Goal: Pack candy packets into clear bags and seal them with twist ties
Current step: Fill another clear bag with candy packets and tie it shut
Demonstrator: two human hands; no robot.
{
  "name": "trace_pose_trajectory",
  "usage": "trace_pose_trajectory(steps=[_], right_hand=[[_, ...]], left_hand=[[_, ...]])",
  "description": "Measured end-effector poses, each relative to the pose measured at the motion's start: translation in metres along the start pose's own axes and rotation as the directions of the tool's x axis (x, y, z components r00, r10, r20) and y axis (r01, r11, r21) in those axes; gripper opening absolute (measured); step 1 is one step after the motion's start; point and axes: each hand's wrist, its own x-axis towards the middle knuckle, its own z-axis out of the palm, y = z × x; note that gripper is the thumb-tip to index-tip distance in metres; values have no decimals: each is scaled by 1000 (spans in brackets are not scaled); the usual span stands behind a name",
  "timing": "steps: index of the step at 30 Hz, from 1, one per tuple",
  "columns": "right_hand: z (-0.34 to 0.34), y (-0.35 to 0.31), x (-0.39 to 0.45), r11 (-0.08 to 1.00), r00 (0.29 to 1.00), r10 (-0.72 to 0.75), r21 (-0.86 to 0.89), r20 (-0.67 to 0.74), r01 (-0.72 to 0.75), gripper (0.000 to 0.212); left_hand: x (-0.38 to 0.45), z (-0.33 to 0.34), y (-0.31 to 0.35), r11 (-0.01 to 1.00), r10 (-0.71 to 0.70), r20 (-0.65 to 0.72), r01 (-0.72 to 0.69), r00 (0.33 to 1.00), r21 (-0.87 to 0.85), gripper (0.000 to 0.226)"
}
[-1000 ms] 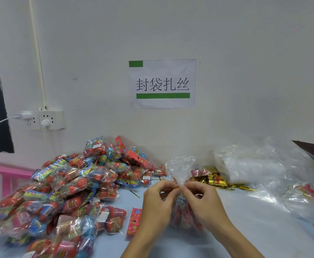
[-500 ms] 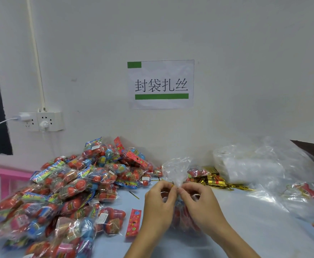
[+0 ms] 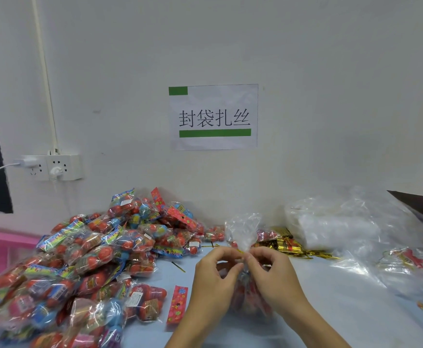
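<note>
Hands (image 3: 245, 277) barely shifted, twist tie (image 3: 240, 251) pinched at bag (image 3: 243, 229) neck

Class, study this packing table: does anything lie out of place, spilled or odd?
A few things lie loose. One gold twist tie sits alone on the table, away from the tie bundle. A red card strip lies loose beside the candy pile. Otherwise nothing looks damaged.

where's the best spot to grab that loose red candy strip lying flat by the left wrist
Judging by its pose, pinch the red candy strip across its narrow width near the upper end, coming from above. It lies flat on the table, long axis running away from the person, with bare table on its right side.
</note>
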Motion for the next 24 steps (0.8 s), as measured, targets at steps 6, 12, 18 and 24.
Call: trace_pose_trajectory(steps=[6,12,18,24], right_hand=[[1,-1,-1,999,999,-32,-4,-3,32,11],[0,-4,-3,999,998,-50,13,29,50,15],[0,-5,-3,998,997,-56,6,54,55,16],[-1,-6,-3,997,995,-76,7,67,76,21]], left_hand=[[-1,-3,0,998,55,-37,-54,998,33,26],[0,-4,1,999,27,17,-27,999,24,31],[1,-6,-1,1000,22,52,-23,998,19,16],[1,-5,0,999,38,39,-40,999,35,14]])
